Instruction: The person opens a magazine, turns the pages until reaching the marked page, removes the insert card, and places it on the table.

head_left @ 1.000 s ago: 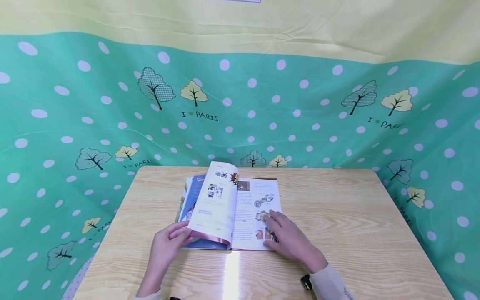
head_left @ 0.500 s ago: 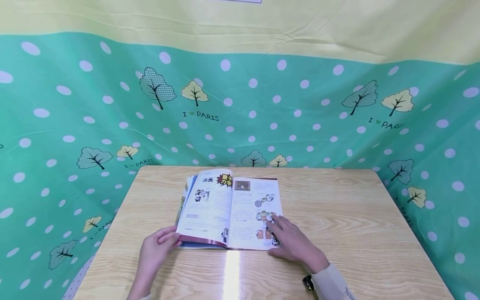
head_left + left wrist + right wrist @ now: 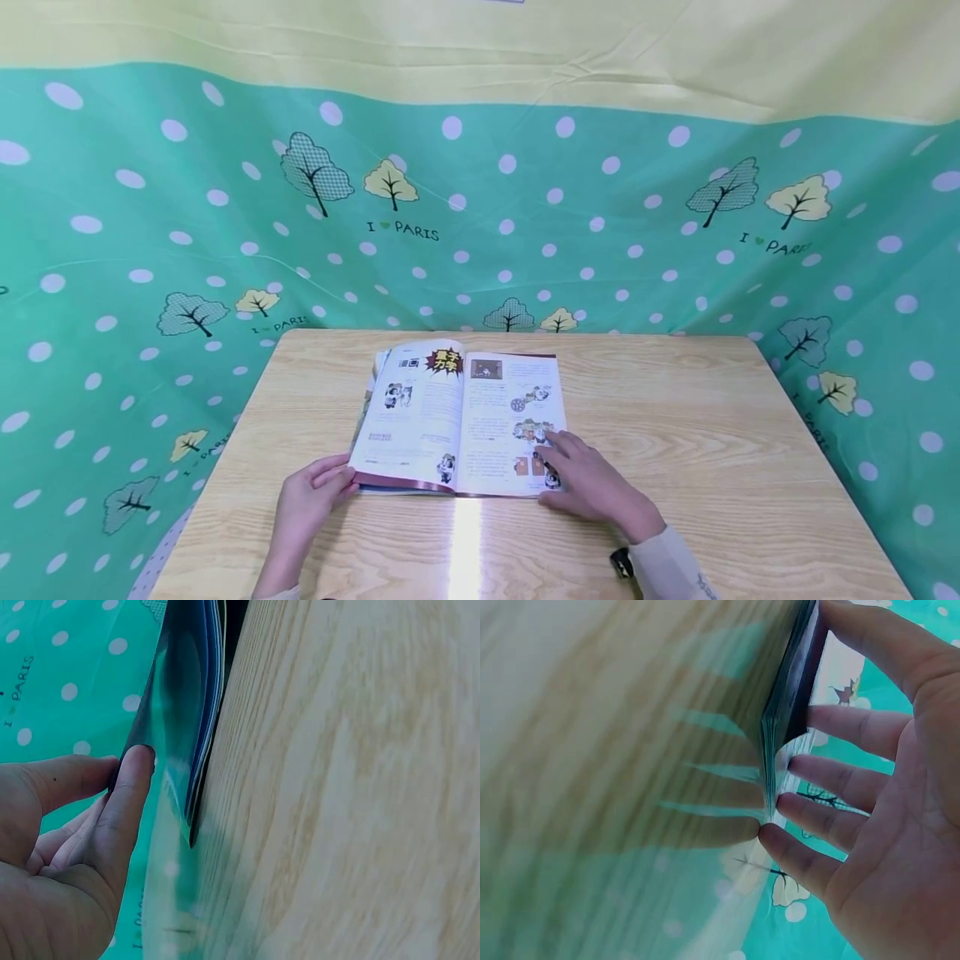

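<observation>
An open magazine (image 3: 420,417) with white printed pages and small panda cartoons lies on the wooden table. At its lower left corner my left hand (image 3: 309,504) pinches a lifted page between thumb and fingers. The left wrist view shows that page held away from the other sheets (image 3: 208,697), which fan out beside it. My right hand (image 3: 592,483) rests on the lower right corner of the right page, its fingers spread and relaxed. Seen from the right wrist, the fingertips (image 3: 784,801) touch the page edges, and the thumb lies at the magazine's bottom edge.
The pale wooden table (image 3: 697,433) extends on both sides of the magazine and shines brightly below it. Behind and around it hangs a green and yellow curtain (image 3: 480,225) with dots and trees. A black wrist strap (image 3: 622,562) sits by the right sleeve.
My left hand has brought the raised page over to the left and down, so it now lies nearly flat across the left side. The right hand stays almost in place.
</observation>
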Demonstrator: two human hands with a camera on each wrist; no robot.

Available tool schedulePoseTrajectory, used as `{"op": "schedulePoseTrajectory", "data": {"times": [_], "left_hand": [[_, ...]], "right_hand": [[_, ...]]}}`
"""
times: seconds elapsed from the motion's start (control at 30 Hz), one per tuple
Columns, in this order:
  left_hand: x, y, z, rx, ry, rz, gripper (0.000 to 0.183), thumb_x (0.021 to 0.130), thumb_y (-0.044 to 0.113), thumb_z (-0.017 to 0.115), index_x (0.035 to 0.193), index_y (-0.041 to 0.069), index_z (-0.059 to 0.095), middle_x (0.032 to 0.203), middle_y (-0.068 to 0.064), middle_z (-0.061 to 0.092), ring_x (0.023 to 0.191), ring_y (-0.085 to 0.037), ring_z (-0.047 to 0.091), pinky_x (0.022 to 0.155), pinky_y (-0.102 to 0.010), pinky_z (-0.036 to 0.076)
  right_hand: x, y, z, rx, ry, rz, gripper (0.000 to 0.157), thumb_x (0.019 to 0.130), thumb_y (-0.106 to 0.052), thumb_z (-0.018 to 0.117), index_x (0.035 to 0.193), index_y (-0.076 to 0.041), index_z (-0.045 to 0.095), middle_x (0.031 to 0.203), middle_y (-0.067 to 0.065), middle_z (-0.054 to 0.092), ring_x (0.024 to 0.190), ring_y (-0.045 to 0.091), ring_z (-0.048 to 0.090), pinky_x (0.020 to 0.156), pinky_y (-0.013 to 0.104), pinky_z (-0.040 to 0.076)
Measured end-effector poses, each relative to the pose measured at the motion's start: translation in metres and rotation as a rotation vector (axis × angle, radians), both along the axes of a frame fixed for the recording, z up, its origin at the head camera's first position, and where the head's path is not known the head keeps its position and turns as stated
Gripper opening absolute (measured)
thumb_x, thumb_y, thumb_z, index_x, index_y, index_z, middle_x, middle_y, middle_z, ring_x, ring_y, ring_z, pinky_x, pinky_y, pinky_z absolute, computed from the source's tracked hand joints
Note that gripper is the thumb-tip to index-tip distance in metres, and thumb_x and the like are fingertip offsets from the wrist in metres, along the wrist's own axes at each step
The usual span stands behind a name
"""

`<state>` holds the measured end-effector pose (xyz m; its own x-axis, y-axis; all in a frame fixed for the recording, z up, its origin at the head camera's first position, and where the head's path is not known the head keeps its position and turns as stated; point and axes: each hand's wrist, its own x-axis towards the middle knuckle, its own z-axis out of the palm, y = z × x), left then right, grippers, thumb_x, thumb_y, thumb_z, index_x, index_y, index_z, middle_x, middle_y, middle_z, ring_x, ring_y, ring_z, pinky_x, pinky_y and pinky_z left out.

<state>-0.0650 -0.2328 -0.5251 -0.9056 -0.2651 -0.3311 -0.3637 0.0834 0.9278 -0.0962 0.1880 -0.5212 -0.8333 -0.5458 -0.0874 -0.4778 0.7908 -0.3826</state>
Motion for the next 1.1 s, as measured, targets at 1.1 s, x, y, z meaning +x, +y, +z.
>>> {"op": "schedulePoseTrajectory", "data": {"times": [1.1], "left_hand": [[-0.014,0.030,0.005,-0.040,0.087,-0.033,0.038,0.091,0.017,0.076,0.123,-0.002,0.066,0.115,-0.016,0.071,0.098,-0.016,0.071,0.085,-0.024,0.059]], "right_hand": [[-0.011,0.009,-0.006,-0.104,0.081,-0.322,0.073,0.096,-0.052,0.061,0.139,0.007,0.051,0.141,0.027,0.051,0.131,0.043,0.047,0.111,0.057,0.039]]}}
